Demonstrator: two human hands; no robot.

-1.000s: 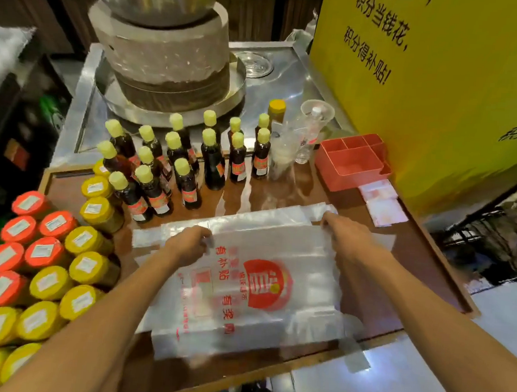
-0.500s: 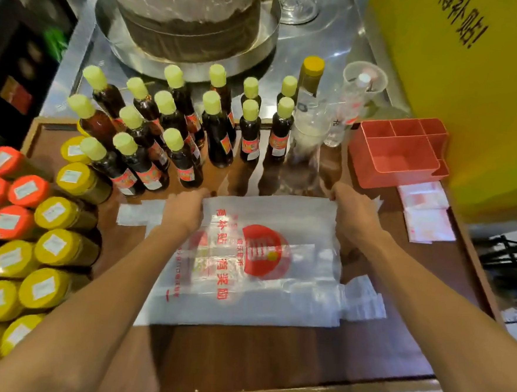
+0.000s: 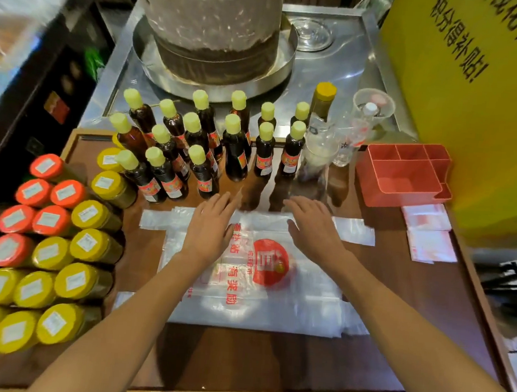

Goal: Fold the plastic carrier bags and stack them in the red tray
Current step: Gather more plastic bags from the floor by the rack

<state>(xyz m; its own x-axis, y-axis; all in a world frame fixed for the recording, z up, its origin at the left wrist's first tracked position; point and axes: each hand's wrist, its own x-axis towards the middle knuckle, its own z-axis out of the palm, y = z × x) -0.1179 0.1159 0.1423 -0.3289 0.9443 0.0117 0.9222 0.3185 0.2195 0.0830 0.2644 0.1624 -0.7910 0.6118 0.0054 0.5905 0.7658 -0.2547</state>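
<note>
A: Left hand and right hand lie flat, fingers straight, on the carrier bag spread on the wooden table.

B: Thin, slippery film; I'd pinch the far folded edge. The red tray sits far right.

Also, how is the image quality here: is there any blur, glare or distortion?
Head view: wide-angle, so the table edges bow; the left margin is smeared with motion blur; a bright glare patch sits on the bag near its lower edge, and the steel tray behind reflects light; both hands look fairly sharp.
</note>
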